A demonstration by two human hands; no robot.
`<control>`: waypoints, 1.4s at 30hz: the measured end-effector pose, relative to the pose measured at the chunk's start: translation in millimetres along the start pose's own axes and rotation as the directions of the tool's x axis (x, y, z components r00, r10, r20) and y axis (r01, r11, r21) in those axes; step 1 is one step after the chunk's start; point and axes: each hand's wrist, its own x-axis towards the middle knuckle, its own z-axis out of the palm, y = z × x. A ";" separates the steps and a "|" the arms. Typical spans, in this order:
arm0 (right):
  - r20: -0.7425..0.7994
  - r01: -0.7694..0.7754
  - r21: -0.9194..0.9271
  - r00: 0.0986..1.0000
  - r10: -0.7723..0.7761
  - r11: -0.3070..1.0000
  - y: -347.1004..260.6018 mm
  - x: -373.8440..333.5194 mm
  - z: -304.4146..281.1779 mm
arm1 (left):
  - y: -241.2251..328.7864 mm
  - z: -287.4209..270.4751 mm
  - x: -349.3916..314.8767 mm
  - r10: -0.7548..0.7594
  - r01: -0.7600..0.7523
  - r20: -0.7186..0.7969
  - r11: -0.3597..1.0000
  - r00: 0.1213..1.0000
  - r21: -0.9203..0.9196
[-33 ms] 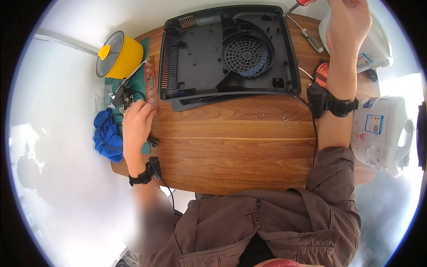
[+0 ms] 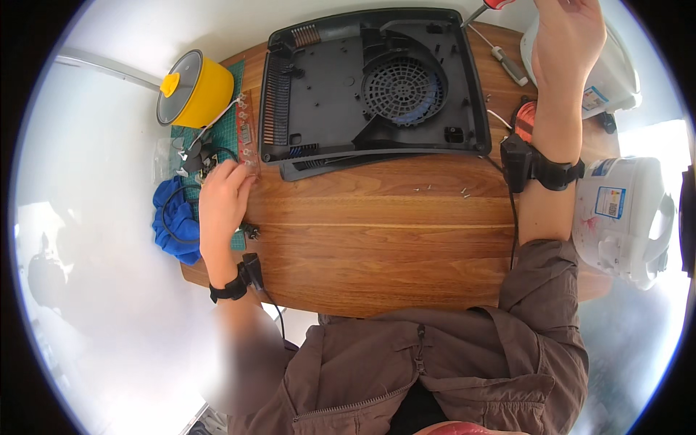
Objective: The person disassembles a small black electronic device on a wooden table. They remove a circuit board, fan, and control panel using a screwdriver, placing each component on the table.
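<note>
My right hand [image 2: 571, 47] is raised at the upper right, its fingers cut off by the picture's edge. A red-handled screwdriver [image 2: 475, 14] slants from it, shaft tip at the far right corner of a black plastic housing shell [image 2: 326, 87]. That shell has a round fan grille [image 2: 403, 90] and lies with its ribbed inside up. My left hand [image 2: 223, 196] is at the left, fingers bent and closed at the near end of a reddish clear strip case [image 2: 245, 134] with small parts; what the fingertips pinch is hidden.
Another black panel [image 2: 312, 170] lies under the shell. Several small screws [image 2: 465, 191] are scattered nearer. A yellow pot [image 2: 206, 90], green cutting mat [image 2: 238, 239] and blue cloth [image 2: 174, 225] stand left. Right are a grey-handled screwdriver [image 2: 510, 67], orange coil [image 2: 525, 119] and white appliance [image 2: 616, 217].
</note>
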 end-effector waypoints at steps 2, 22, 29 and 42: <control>0.020 0.007 -0.008 1.000 -0.007 1.000 -0.9 -2.1 1.9 | 15.0 -12.5 12.8 0.011 -0.007 -0.067 0.999 0.998 0.052; -0.060 0.017 0.049 0.998 -0.014 0.999 -6.1 5.0 -9.4 | 196.5 13.2 122.5 0.448 -0.454 -0.074 0.873 0.891 -0.175; -0.057 -0.113 0.160 0.991 0.123 0.981 5.0 10.2 -17.8 | 208.2 51.0 120.1 0.325 -0.342 -0.124 0.927 0.938 -0.152; -0.136 -0.019 0.005 0.990 0.020 1.000 -8.5 12.6 -24.2 | 197.4 37.4 122.5 0.256 -0.273 -0.422 0.962 0.870 0.022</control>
